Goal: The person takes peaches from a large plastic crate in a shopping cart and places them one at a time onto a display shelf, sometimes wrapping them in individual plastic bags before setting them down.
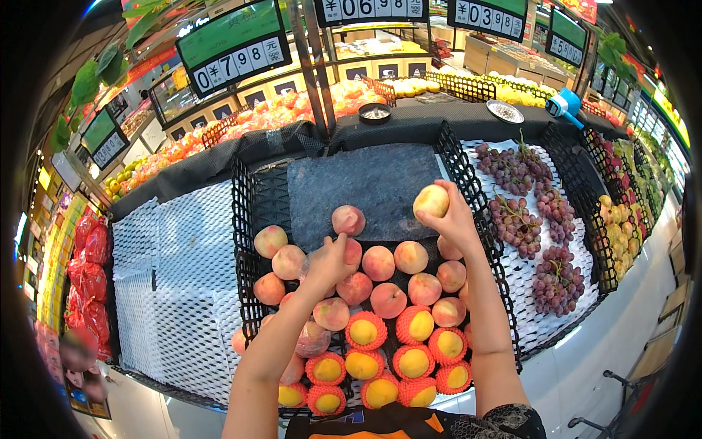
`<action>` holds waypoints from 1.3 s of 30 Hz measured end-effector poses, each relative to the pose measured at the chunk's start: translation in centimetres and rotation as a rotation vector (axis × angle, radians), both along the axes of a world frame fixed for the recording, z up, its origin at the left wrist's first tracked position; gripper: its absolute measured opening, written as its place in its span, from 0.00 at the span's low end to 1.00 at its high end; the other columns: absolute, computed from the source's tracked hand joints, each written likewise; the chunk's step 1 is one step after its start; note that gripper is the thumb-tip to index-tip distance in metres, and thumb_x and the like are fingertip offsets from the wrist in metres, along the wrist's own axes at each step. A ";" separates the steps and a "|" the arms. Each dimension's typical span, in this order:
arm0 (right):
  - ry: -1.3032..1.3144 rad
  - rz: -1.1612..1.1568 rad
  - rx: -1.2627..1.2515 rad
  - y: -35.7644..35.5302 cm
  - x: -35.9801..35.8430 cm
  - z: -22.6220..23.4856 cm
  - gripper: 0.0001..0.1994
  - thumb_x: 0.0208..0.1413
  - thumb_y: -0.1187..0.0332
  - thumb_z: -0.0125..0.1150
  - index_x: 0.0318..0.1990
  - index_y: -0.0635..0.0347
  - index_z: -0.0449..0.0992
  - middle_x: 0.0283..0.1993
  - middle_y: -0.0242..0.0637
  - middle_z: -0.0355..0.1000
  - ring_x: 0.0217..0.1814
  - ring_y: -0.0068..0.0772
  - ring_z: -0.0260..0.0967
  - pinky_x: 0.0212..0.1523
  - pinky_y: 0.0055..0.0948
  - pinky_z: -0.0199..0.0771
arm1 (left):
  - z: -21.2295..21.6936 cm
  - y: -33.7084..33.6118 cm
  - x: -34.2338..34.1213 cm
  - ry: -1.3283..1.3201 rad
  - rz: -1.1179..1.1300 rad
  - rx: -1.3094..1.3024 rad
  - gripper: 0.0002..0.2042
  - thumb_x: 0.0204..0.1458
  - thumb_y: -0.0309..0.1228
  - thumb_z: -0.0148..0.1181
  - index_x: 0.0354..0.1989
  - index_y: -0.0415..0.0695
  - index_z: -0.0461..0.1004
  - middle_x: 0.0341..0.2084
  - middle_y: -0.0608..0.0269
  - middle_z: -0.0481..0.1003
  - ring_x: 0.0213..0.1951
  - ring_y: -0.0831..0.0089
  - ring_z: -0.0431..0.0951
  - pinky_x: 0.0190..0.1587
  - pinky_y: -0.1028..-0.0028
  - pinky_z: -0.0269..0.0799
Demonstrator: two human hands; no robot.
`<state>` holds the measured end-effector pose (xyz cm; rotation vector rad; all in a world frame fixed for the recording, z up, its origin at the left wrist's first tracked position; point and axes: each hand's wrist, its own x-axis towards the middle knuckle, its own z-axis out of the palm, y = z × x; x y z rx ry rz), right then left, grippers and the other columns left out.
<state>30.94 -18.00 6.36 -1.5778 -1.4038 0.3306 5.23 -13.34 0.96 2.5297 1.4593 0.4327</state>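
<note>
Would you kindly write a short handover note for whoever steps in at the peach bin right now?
Left hand: resting on the peaches mid-bin, grip unclear.
Right hand: fingers shut on one peach, raised over the bin's right side.
Black crate: peaches fill the middle rows; netted yellow fruit sits along the front.
Done: front and middle stocked.
Left: the grey liner at the back is bare.

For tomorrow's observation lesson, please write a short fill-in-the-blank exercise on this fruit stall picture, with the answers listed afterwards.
1. The right hand holds up one ____ above the black crate.
2. The left hand rests on the peaches with its palm facing ____.
3. The yellow fruits nearest the person sit in ____ foam nets.
4. Right of the crate lie bunches of ____.

Answers: peach; down; orange; grapes
</note>
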 end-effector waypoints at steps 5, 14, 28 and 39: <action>-0.151 0.019 0.079 4.2 0.8 -5.5 0.33 0.30 0.64 0.69 0.48 0.55 0.60 0.44 0.49 0.60 0.47 0.51 0.61 0.47 0.39 0.65 | 0.4 0.1 0.4 -0.010 0.033 -0.010 0.25 0.33 0.39 0.61 0.41 0.44 0.62 0.30 0.45 0.69 0.28 0.50 0.74 0.29 0.57 0.71; -0.311 -0.002 0.071 3.2 1.4 -6.5 0.16 0.45 0.63 0.61 0.41 0.59 0.69 0.41 0.47 0.66 0.45 0.51 0.64 0.45 0.41 0.65 | 2.2 1.4 -1.0 -0.190 0.190 -0.329 0.36 0.32 0.52 0.60 0.46 0.35 0.62 0.30 0.46 0.74 0.34 0.56 0.77 0.37 0.64 0.71; -0.243 0.120 0.241 0.1 -2.6 -1.1 0.11 0.46 0.70 0.60 0.39 0.62 0.73 0.37 0.44 0.69 0.38 0.41 0.69 0.37 0.31 0.69 | 4.8 -1.6 -4.8 -1.034 0.080 -0.739 0.26 0.55 0.45 0.45 0.57 0.41 0.56 0.41 0.54 0.71 0.38 0.70 0.75 0.37 0.73 0.73; 0.034 0.993 -0.009 -9.0 -18.7 1.1 0.25 0.40 0.77 0.64 0.51 0.58 0.66 0.45 0.35 0.67 0.43 0.25 0.68 0.40 0.22 0.71 | 5.0 -13.8 -9.9 -1.878 -0.140 -0.836 0.39 0.49 0.63 0.31 0.59 0.41 0.52 0.48 0.52 0.64 0.49 0.63 0.68 0.51 0.63 0.66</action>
